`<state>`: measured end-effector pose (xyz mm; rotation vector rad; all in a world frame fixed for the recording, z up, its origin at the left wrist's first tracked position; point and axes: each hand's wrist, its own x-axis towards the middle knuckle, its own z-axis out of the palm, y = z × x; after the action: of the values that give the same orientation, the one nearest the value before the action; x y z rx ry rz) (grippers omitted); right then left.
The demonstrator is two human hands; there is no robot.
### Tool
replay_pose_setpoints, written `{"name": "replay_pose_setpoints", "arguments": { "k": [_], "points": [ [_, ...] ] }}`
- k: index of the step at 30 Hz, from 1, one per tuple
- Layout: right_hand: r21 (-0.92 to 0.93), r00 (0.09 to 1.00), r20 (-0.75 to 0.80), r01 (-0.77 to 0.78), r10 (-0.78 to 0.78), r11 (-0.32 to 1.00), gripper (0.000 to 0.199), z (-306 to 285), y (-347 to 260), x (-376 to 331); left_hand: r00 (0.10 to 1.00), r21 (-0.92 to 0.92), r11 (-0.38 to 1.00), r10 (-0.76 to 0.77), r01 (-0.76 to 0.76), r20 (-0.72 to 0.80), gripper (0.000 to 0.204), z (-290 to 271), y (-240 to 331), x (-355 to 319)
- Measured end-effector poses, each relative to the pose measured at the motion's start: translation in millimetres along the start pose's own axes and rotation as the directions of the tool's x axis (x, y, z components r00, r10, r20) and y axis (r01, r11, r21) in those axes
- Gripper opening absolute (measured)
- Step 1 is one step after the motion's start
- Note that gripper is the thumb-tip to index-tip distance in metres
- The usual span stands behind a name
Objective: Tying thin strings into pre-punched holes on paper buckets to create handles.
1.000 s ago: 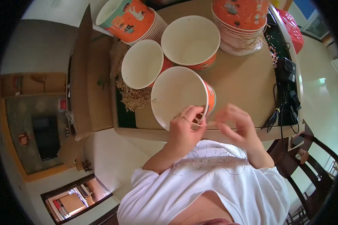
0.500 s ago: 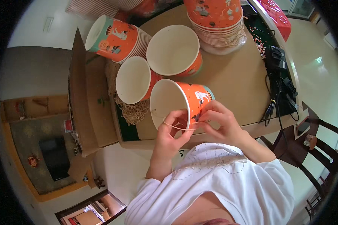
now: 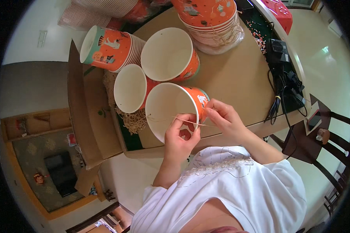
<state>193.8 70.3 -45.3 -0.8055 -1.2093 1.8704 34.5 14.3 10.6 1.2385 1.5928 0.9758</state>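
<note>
An orange paper bucket (image 3: pixel 165 105) with a white inside lies tilted in front of me, its mouth turned to the left. My left hand (image 3: pixel 181 136) is closed at its near rim, fingers inside the mouth, pinching a thin tan string (image 3: pixel 205 125). The string crosses the rim and runs out to the right below my other hand. My right hand (image 3: pixel 226 115) has thumb and forefinger pinched together against the bucket's printed outer side; what lies between those fingertips is too small to make out. Behind stand a smaller bucket (image 3: pixel 130 88) and a larger bucket (image 3: pixel 167 53), both showing white insides.
Stacked orange buckets (image 3: pixel 114 46) lie at the far left; another stack (image 3: pixel 208 15) with string stands at the back. Tangled tan string (image 3: pixel 133 121) lies beside an open cardboard box (image 3: pixel 90 101). A black adapter (image 3: pixel 279 50) and cables (image 3: pixel 276 106) line the right edge.
My right hand has moved up along the bucket's outer side, away from the left hand. The string loop at the rim now lies straighter. The whole view has shifted slightly.
</note>
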Motion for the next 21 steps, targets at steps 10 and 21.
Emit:
{"name": "replay_pose_setpoints", "arguments": {
  "k": [10,21],
  "points": [
    [-0.230,0.913,-0.039,0.387,-0.406,0.893,0.011,-10.4,-2.3,-1.1,0.998,-0.045,0.998,-0.033,0.035,0.051,0.028,1.8,1.5,0.8],
    [-0.340,0.864,-0.020,0.467,-0.503,0.816,0.009,-5.7,0.4,-8.3,0.997,-0.070,0.996,-0.058,0.062,0.054,0.029,1.8,5.6,1.9]
  ]
}}
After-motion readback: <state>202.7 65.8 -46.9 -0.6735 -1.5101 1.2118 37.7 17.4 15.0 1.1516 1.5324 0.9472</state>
